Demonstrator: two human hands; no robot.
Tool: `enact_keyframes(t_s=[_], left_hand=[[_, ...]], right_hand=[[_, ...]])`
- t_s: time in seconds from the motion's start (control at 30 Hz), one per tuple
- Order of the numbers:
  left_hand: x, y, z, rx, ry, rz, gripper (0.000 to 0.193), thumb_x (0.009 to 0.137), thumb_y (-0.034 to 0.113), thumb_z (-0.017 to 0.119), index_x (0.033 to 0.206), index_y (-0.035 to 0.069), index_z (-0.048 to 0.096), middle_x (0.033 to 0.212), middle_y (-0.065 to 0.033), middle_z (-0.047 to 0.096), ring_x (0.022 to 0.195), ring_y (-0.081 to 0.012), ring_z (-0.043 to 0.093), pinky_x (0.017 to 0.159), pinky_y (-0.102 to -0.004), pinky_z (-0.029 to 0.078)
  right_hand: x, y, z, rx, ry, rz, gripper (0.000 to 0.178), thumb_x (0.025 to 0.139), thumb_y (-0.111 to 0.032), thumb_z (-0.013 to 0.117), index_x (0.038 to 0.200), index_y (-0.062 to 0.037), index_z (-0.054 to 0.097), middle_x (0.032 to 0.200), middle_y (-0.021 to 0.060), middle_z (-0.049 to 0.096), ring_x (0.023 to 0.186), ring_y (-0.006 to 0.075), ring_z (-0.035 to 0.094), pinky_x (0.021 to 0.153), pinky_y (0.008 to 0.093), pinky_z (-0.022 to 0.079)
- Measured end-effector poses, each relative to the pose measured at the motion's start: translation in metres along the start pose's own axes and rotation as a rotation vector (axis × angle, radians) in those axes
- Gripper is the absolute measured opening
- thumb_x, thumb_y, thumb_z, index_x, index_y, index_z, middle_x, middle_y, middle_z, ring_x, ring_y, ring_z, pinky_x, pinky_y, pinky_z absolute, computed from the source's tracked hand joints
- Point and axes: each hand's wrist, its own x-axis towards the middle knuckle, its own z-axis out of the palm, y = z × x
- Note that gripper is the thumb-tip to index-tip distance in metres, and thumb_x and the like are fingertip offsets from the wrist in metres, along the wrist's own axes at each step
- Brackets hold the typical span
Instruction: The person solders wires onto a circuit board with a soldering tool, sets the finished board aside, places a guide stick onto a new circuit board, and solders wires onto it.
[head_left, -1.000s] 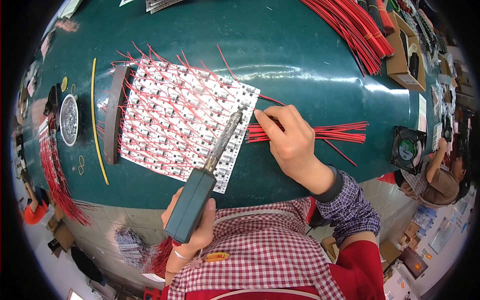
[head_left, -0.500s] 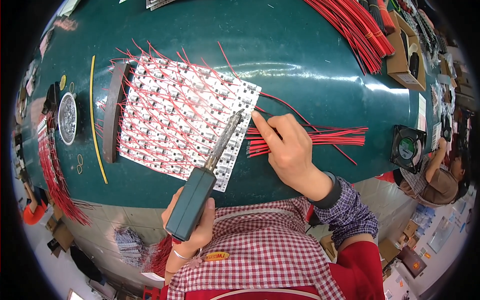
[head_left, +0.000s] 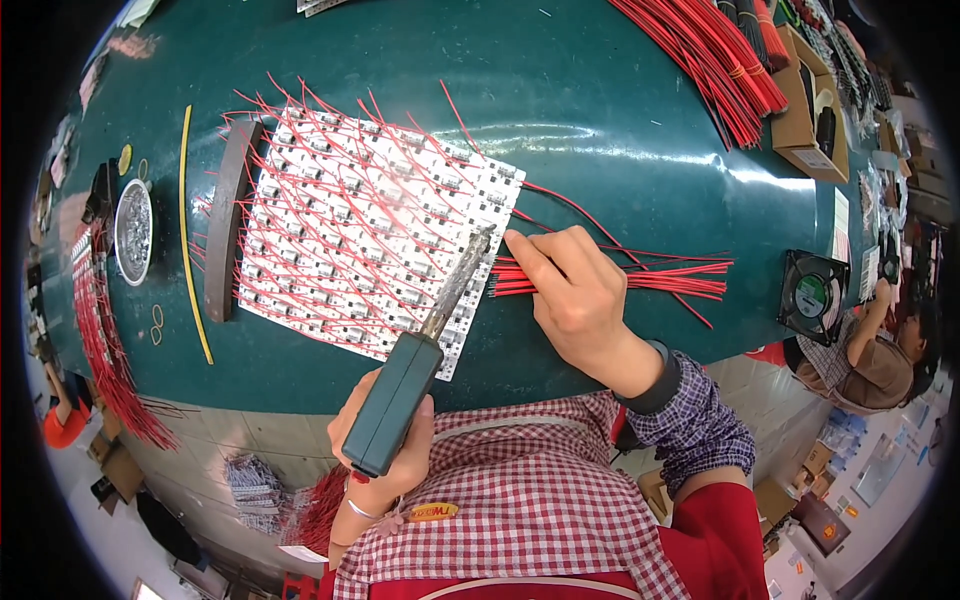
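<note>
My left hand (head_left: 412, 450) is wrapped round the dark green handle of a soldering iron (head_left: 392, 400). Its metal shaft slants up to the right, and the tip lies over the right edge strip of a white circuit board panel (head_left: 468, 318). Many red wires stick out from the small boards on this panel. At the panel's right edge, my right hand (head_left: 580, 300) is closed, its forefinger reaching close to the iron's tip; whatever the fingers pinch is hidden. Loose red wires (head_left: 680, 278) lie beneath and beyond this hand, and one attached red wire (head_left: 580, 208) curves past it.
A brown bar (head_left: 232, 220) lies along the panel's left side, near a yellow strip (head_left: 190, 230) and a white bowl (head_left: 133, 232). Wired boards (head_left: 105, 340) lie far left. A small fan (head_left: 815, 295), a cardboard box (head_left: 808, 110) and red wire bundles (head_left: 700, 70) occupy the right.
The soldering iron has shifted slightly right, its tip a little lower on the panel's edge strip. My right hand stays nearly in place, its forefinger slightly lower at the edge.
</note>
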Motion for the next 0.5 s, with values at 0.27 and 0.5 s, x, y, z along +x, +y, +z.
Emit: enact_keyframes(t_s=[0.27,0.5], left_hand=[[0.011,0.011,0.001,0.026,-0.050,0.033,0.022,0.072,-0.009,0.071,0.094,-0.006,0.070,0.094,-0.0175,0.069,0.072,-0.0273,0.070,0.063,-0.0311,0.055],[0.016,0.019,0.000,0.047,-0.046,0.054,0.018,0.071,-0.008,0.071,0.089,-0.005,0.068,0.087,-0.0143,0.067,0.067,-0.0258,0.068,0.060,-0.0305,0.053]], right_hand=[[0.002,0.001,0.002,0.019,0.052,-0.044,0.038,0.065,0.008,0.068,0.102,0.0004,0.073,0.083,0.0077,0.063,0.071,0.0225,0.062,0.055,0.0328,0.049],[0.002,0.000,0.002,0.014,0.050,-0.048,0.038,0.064,0.008,0.068,0.101,0.0011,0.073,0.082,0.0079,0.063,0.071,0.0223,0.062,0.054,0.0329,0.049]])
